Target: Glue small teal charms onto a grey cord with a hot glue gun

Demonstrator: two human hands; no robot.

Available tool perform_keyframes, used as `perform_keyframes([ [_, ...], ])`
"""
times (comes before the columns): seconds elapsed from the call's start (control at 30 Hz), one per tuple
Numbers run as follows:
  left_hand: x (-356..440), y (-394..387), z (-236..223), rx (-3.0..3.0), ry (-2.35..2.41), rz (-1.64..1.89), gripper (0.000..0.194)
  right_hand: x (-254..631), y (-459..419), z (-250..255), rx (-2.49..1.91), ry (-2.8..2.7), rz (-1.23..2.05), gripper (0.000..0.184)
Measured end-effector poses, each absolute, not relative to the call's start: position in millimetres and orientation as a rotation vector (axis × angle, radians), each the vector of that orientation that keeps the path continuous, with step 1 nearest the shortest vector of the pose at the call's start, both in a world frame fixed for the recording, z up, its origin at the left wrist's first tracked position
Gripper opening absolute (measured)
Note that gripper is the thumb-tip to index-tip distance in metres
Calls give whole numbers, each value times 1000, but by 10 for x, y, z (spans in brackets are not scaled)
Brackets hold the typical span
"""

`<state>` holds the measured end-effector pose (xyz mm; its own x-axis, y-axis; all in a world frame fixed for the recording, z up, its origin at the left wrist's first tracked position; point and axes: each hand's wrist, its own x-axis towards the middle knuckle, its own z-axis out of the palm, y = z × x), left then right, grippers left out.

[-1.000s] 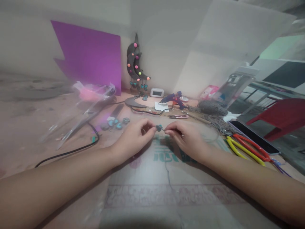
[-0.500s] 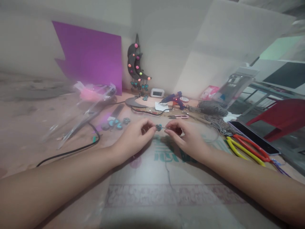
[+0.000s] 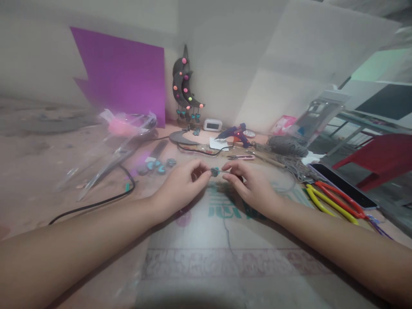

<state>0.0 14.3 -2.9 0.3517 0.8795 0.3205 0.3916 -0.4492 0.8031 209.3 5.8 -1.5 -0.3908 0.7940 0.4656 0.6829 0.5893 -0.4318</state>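
Between the thumb and fingertips of my left hand [image 3: 189,180] is a small teal-and-grey crocheted piece [image 3: 215,172]. Just to its right, my right hand [image 3: 249,180] is closed in a pinch on a thin grey strand of yarn that runs to the piece. A length of grey yarn [image 3: 228,236] trails down the work surface below the hands. Left of my left hand lie several teal-and-grey small pieces [image 3: 156,165] like the held one. The exact contact at the fingertips is too small to see clearly.
Behind the hands are a glue gun [image 3: 234,133], pink-handled snips [image 3: 241,157] and a small white clock [image 3: 212,125]. A grey yarn ball [image 3: 286,146], a phone [image 3: 343,184] and red and yellow handled tools [image 3: 334,201] lie right. A black cable [image 3: 96,207] curves at left.
My right fingers have shifted very slightly and the thumb and finger look a little more apart. The left hand and its piece are nearly still.
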Motion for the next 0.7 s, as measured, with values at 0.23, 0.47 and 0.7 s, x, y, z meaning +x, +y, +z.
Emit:
perform_keyframes([
  [0.23,-4,131,-19,1998,1103,1021,13,2081,22,34,-1101,-2140,210,12],
  [0.47,1,145,-24,2010,1088,1019,14,2051,28,38,-1196,-2154,368,23],
  [0.7,-14,147,-37,2026,1074,1005,16,2009,33,65,-1260,-2090,569,26],
])
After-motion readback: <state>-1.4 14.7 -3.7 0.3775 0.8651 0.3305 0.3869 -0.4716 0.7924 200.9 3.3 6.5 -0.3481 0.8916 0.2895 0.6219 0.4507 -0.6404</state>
